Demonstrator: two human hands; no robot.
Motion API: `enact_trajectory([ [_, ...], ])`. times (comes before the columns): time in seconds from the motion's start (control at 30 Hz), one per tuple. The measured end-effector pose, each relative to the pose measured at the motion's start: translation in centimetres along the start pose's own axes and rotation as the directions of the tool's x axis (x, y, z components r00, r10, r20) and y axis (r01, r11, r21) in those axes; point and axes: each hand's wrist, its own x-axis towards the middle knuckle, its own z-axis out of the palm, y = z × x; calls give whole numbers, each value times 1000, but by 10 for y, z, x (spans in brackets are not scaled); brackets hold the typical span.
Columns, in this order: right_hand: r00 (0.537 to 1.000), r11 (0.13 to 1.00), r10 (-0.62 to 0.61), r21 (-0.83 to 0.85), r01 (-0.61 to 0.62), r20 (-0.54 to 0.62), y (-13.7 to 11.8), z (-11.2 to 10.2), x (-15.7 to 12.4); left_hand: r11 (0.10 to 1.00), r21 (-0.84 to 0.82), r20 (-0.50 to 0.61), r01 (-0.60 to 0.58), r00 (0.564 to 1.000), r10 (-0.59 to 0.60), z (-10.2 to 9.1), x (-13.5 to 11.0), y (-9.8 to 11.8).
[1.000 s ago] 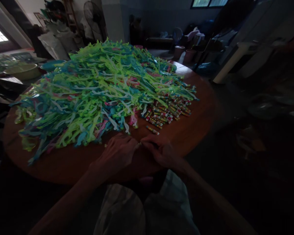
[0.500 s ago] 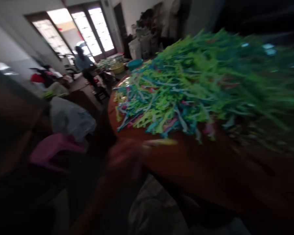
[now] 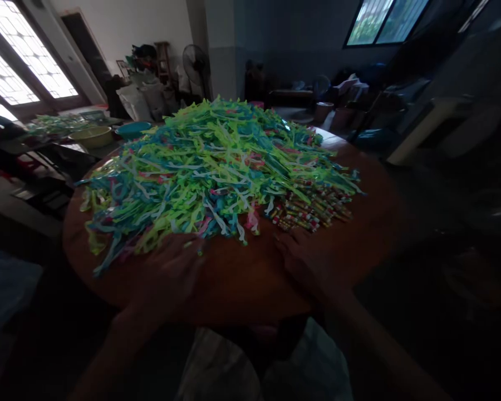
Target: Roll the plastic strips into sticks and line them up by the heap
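A big heap of translucent plastic strips (image 3: 217,161), mostly green, yellow and blue with some pink and white, covers much of a round brown table (image 3: 250,273). My left hand (image 3: 171,264) is at the heap's near left edge, beside a small yellow bit. Its fingers are dark and blend into the strips, so their grip cannot be made out. At the near right, my right hand (image 3: 303,259) lies low over the table with fingers stretched forward. Its fingertips are next to a pile of short, banded, multicoloured sticks (image 3: 313,209); whether they touch is unclear.
A yellow basin (image 3: 91,137) and a blue basin (image 3: 133,130) stand beyond the table's left side. White sacks (image 3: 136,103) and a standing fan (image 3: 195,64) are behind. Part of another person (image 3: 0,125) shows at the left edge. My knees are under the table's front edge.
My view has swung right and settled on the table. The left hand, earlier blurred at the table edge with a yellowish slender thing, is now by the heap. My right hand has come into sight.
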Motion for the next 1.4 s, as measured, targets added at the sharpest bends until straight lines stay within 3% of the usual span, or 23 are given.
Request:
enact_trajectory([
  [0.1,1000,999,4,43,-4,-14,1,-2,-2,998,28,118,-53,992,49,17,23,12],
  [0.23,999,997,20,75,-22,35,-2,-8,-1,962,203,260,-185,957,129,45,61,27],
  [0.37,994,991,11,130,-25,106,-4,-15,0,901,271,273,-338,925,265,54,76,20],
  [0.53,982,982,1,185,-36,187,1,-24,-2,851,219,257,-477,870,421,49,70,27],
  [0.6,973,983,8,174,-50,232,2,-29,-2,867,133,249,-479,863,439,48,63,40],
  [0.73,935,983,110,103,-153,338,-1,-40,-3,907,-16,149,-421,896,419,52,48,63],
  [0.9,949,982,99,126,-142,300,2,-48,-12,943,-129,130,-308,937,324,49,45,58],
  [1.03,961,953,-32,299,-53,273,17,-52,-19,929,-217,203,-301,917,345,41,49,49],
  [1.17,921,919,-192,391,48,340,29,-58,-16,932,-184,316,-312,879,356,39,56,53],
  [1.3,901,955,-178,289,61,397,26,-65,-11,924,-80,372,-373,849,375,41,60,60],
  [1.4,919,980,-172,156,124,354,21,-68,-10,919,-66,354,-390,851,387,44,60,61],
])
